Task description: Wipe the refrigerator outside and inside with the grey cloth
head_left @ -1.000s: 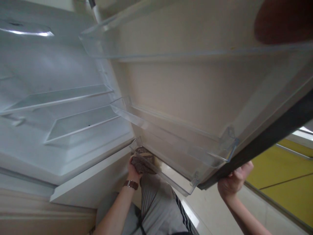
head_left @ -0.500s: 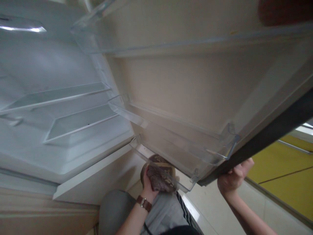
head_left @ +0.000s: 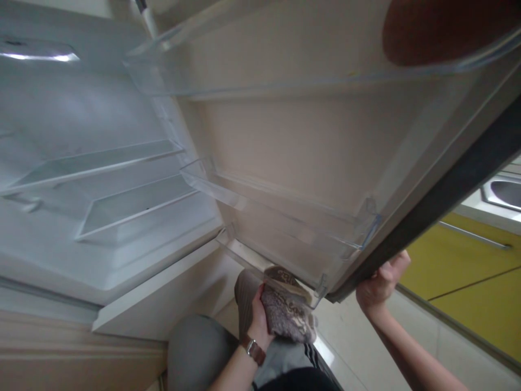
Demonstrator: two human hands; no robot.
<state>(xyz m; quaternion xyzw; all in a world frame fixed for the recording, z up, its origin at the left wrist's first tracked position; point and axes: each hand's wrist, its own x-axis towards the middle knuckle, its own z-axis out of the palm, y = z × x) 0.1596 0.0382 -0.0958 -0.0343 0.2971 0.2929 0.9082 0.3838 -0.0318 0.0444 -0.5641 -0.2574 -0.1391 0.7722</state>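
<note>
My left hand, with a brown-strapped watch on its wrist, is closed around a fuzzy grey-brown cloth with a lighter pattern. The cloth hangs low beside the bottom clear door bin of an open fridge door. Behind it shows a brown patterned thing, partly hidden, whose kind I cannot tell. At the lower right, my right hand grips the dark outer edge of the door, its fingertips hidden behind it.
The white fridge interior with glass shelves is at the left. More clear bins line the door. A yellow cabinet and a sink stand right. My knee is below.
My left hand has moved slightly right and down with the cloth, and more of the cloth shows. The door edge and my right hand have shifted a little left in view.
</note>
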